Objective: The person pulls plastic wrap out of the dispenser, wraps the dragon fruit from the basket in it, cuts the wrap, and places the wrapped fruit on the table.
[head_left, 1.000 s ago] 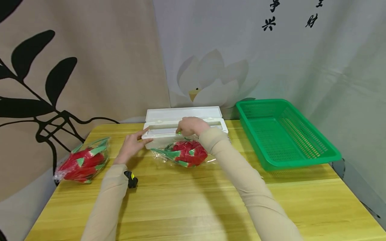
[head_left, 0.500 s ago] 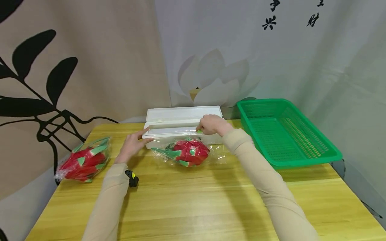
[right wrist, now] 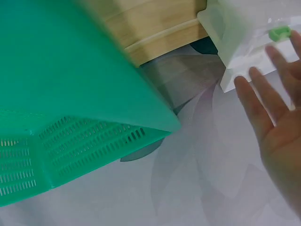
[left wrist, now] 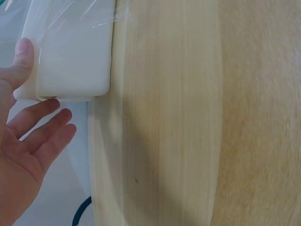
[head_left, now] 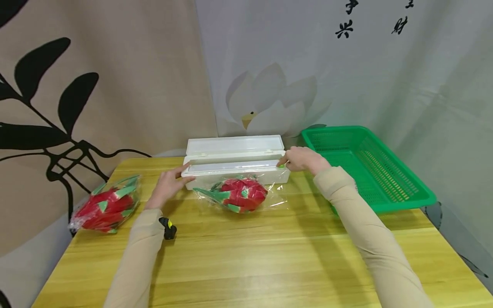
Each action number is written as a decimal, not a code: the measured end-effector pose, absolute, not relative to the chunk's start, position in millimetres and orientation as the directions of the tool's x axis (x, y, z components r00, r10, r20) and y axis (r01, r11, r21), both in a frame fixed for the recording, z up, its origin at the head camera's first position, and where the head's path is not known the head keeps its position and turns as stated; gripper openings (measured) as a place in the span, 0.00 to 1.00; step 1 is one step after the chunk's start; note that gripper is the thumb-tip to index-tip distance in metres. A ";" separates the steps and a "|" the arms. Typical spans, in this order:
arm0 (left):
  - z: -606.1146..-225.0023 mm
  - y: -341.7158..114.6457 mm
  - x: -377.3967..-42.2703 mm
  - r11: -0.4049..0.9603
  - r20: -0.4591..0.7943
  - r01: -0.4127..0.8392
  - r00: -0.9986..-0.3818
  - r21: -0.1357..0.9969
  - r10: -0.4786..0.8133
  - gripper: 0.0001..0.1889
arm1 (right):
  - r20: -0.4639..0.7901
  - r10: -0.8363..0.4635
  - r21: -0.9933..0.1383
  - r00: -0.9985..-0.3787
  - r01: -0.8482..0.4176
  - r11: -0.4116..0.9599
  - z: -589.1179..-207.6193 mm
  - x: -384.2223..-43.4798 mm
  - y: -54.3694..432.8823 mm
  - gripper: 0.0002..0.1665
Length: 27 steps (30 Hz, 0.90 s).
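Observation:
A white cling film dispenser stands at the back of the table with its lid raised. My left hand holds its left end, thumb on the front and fingers at the end. At the right end of the cutting rail, a small green slide cutter sits under the index fingertip of my right hand. Its other fingers are spread and fairly straight in the right wrist view; the thumb is hidden there. Clear film hangs over the front, across a red and green dragon fruit lying before the dispenser.
Another dragon fruit, wrapped in clear film, lies at the table's left edge. On the right stands a green plastic basket, just beyond my right hand. A printed curtain hangs close behind the table.
My right hand has slid the green cutter rightward from the middle of the rail to its right end. The film's right edge now lies loose beside the dragon fruit. My left hand stayed put.

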State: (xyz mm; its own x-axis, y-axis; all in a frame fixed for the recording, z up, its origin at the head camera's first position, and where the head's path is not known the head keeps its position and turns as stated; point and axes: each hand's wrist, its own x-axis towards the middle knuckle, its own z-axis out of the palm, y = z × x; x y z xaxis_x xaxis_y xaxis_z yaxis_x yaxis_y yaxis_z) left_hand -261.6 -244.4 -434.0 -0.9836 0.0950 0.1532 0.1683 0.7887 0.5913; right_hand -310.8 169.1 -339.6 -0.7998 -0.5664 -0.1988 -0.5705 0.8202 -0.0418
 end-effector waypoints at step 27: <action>-435.4 -236.3 -265.3 0.775 0.164 0.200 -0.978 0.600 0.125 0.34 | -0.132 -0.584 -0.171 -0.801 -0.561 0.810 -345.8 -319.1 177.9 0.12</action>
State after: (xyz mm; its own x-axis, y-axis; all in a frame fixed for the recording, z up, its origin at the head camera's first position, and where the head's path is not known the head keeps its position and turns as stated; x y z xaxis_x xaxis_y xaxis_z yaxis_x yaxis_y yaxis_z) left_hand -265.3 -236.3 -435.4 -0.9784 0.1251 0.1644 0.1998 0.7748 0.5998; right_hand -319.1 177.9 -345.8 -0.8012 -0.5836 -0.1322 -0.5615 0.8097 -0.1708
